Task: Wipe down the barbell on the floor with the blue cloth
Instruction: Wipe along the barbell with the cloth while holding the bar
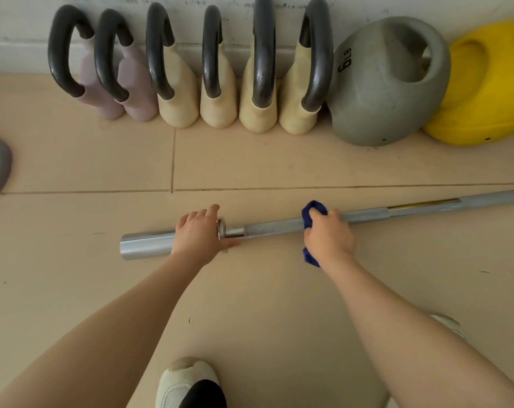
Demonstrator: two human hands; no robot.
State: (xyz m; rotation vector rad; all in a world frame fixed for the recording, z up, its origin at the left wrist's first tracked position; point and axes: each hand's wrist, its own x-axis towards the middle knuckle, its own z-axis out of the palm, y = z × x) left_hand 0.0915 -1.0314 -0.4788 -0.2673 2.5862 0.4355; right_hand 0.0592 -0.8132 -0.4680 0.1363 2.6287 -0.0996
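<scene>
— Where's the barbell (pixel 279 229)?

— Flat on the tiled floor (pixel 279 160), running from near the left hand (pixel 201 238) out past the frame's right edge. The blue cloth (pixel 310 214) is wrapped round the shaft, bunched under the right hand (pixel 329 235).

— And the fingers?

— Right fingers curl tight over cloth and bar together. Left fingers lie nearly straight, pressing by the collar (pixel 221 229), gripping nothing.

— How will it handle?

— Likely heavy, rigid steel, smooth on the sleeve (pixel 146 245), so prone to rolling; steadying beside the collar suits it. The cloth is soft and should slide.

— Around it?

— Kettlebells (pixel 217 83) line the wall, well apart; a shoe (pixel 188 384) below.
</scene>
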